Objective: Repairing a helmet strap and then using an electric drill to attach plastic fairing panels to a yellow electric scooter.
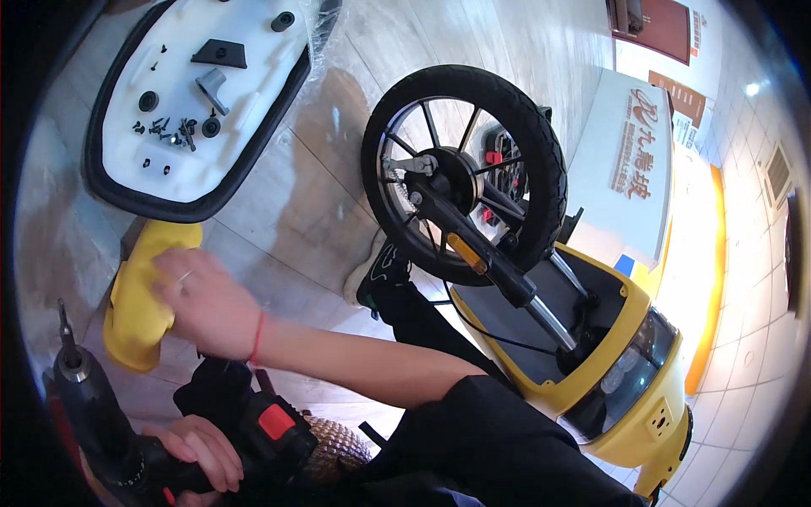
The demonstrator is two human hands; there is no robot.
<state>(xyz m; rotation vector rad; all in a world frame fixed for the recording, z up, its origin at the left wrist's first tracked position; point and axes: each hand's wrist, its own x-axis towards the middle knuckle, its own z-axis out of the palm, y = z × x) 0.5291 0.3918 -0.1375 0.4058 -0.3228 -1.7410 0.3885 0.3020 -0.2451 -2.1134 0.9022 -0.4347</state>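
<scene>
Left hand (203, 454) grips drill (97, 407), right hand (207, 304) blurred at yellow cover (133, 314), grip unclear, tray rim (173, 209) just beyond, floor gap (296, 194) right toward wheel (457, 179)

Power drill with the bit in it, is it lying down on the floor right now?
No, the power drill is gripped in the left hand.

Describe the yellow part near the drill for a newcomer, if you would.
Find the large white tray, upper left. Just below, the right hand partly hides the curved part. Its yellow stands out from the white tray and black drill.
</scene>
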